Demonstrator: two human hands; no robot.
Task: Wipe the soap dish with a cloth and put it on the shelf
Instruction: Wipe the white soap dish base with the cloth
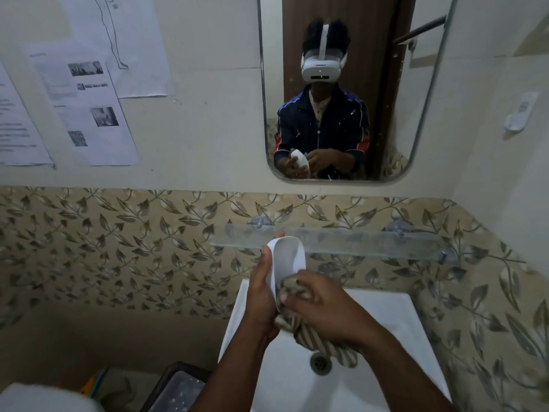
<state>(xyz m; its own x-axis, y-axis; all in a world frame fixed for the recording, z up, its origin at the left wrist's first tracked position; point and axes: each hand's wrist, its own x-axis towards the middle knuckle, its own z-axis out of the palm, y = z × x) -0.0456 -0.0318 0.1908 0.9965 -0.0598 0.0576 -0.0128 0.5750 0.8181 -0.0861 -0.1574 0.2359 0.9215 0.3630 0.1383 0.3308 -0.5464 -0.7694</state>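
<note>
The soap dish [287, 263] is white and oval, held up on edge above the sink [371, 316], its hollow side turned toward the camera and slightly right. The left hand [261, 298] grips it along its left rim: the thumb lies up the near edge of the dish, and a fingertip shows past the top of the far edge, so the dish sits between thumb and fingers. The palm cups the lower left part of the dish.

The right hand [323, 307] is closed around a striped brown and beige cloth [320, 340]. Its fingers are curled and press a bunched part of the cloth into the lower end of the dish's hollow, touching the dish there. The rest of the cloth hangs down below the right hand, over the sink and just above the drain [320, 363].

The glass shelf [371, 242] runs along the leaf-patterned wall above the sink, just behind the top of the dish; the dish overlaps its left part in this view but is held in the hands, not resting on it. A mirror [341, 84] hangs above the shelf and shows the person holding the dish in both hands. Printed papers [86, 108] are stuck to the wall above and left of the sink.
</note>
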